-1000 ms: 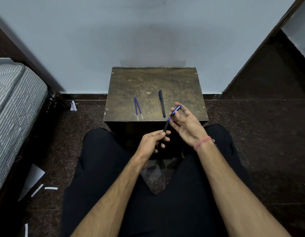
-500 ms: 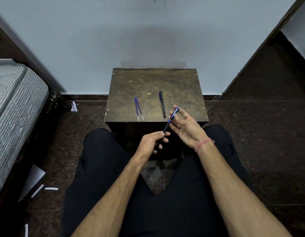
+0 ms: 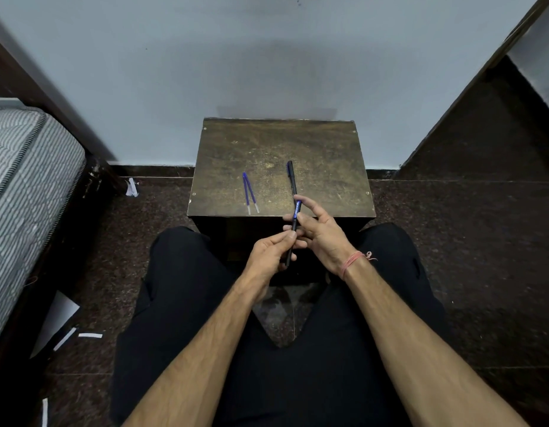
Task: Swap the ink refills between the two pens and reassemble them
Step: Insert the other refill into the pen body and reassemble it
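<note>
Against a pale wall stands a small worn wooden table (image 3: 313, 143), its near edge just above the person's lap. Left hand (image 3: 268, 257) fingers curl round the lower black part of a pen (image 3: 293, 232), thumb and forefinger pinching it. Right hand (image 3: 320, 232) pinches the pen's blue upper section between thumb and fingertips, the index finger stretched loosely out. On the table lie two blue refills (image 3: 249, 193) in a narrow V, touching at their far ends, and a second black pen (image 3: 291, 178).
</note>
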Available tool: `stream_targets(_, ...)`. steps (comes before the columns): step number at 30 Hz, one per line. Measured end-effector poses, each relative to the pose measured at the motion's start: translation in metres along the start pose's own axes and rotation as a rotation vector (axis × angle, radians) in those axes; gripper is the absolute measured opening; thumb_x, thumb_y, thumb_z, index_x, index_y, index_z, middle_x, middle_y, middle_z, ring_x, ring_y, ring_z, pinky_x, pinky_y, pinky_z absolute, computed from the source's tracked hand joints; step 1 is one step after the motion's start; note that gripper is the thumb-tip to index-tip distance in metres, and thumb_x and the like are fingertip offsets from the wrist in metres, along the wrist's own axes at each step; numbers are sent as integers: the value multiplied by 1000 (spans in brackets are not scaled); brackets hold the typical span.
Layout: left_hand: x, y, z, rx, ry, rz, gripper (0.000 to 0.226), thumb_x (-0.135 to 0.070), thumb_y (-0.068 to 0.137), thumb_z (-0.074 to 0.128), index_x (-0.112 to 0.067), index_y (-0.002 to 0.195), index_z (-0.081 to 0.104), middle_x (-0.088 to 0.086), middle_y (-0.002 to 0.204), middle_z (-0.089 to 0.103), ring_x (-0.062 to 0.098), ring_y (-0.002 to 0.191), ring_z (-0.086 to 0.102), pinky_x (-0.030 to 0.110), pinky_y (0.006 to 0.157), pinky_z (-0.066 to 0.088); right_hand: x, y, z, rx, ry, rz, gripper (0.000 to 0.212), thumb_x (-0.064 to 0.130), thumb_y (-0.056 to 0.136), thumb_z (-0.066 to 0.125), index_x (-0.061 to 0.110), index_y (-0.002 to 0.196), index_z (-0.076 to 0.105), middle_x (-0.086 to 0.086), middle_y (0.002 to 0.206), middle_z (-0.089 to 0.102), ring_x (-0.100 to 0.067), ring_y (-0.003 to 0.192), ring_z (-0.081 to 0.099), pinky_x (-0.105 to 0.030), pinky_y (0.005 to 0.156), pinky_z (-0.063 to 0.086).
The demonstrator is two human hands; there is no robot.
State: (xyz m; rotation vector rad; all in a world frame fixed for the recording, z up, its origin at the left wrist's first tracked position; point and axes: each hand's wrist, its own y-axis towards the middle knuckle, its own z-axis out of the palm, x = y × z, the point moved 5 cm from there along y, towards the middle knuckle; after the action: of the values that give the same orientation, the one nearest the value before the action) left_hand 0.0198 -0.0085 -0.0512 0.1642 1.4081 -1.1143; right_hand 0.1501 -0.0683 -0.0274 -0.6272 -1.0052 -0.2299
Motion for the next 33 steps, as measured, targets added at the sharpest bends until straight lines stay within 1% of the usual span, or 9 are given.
stream_targets(6,12,2,-2,-32,-151,-26,23,-31,108,67,-21,120,85,-9,94,78,1,75,61,20,75,47,-10,2,8,20,-54,15,43,8,115,45,32,150,55,-10,100,75,-28,107,77,-28,77,61)
stream_targets(8,17,2,-3,-39,-173,-40,22,-28,108,67,-20,118,85,-10,91,78,0,73,63,16,71,50,-14,1,6,40,-70,26,45,6,116,44,31,152,52,-9,98,72,-29,110,75,-31,82,58)
stream_targets(13,20,1,-1,-55,-158,-55,22,-27,109,66,-19,121,83,-9,94,80,-1,75,64,20,76,49,-17,-1,2,65,-71,31,47,5,115,46,30,154,50,-12,101,72,-30,111,74,-31,83,61)
stream_targets(16,11,3,1,-66,-94,-14,28,-33,108,66,-20,127,81,-7,101,83,1,79,65,20,77,52,-12,1,1,39,-55,-19,51,6,114,50,32,157,49,-17,113,78,-32,115,76,-34,87,64)
stream_targets(21,3,7,-2,-146,18,150,29,-19,103,76,-16,132,79,11,106,84,7,78,69,20,64,59,-3,7,1,-56,51,-102,45,8,111,58,27,151,52,-15,116,81,-30,112,78,-36,89,66)
stream_targets(24,8,5,-11,-249,111,206,24,-19,99,82,-23,122,83,-1,93,85,11,79,72,26,65,61,2,11,-3,-92,31,-120,42,7,111,58,21,150,52,-13,119,81,-25,107,78,-35,90,65)
stream_targets(26,7,6,-16,-294,158,208,22,-26,98,83,-31,119,83,-7,91,85,10,80,74,33,69,65,4,15,-4,-99,-26,-138,38,8,111,59,18,147,55,-11,117,82,-21,105,80,-32,86,64)
stream_targets(29,0,7,-21,-393,268,230,25,-35,97,83,-30,121,84,-11,104,80,11,89,76,39,85,66,8,25,-9,-191,-182,-167,26,13,111,60,25,133,66,-7,108,84,-20,102,80,-32,80,64)
stream_targets(33,-21,9,-29,-596,342,252,28,-37,93,86,-26,119,85,-9,112,76,9,97,73,35,97,60,27,38,-12,-406,-794,-369,23,17,105,66,25,118,83,3,105,82,-17,95,78,-42,89,64)
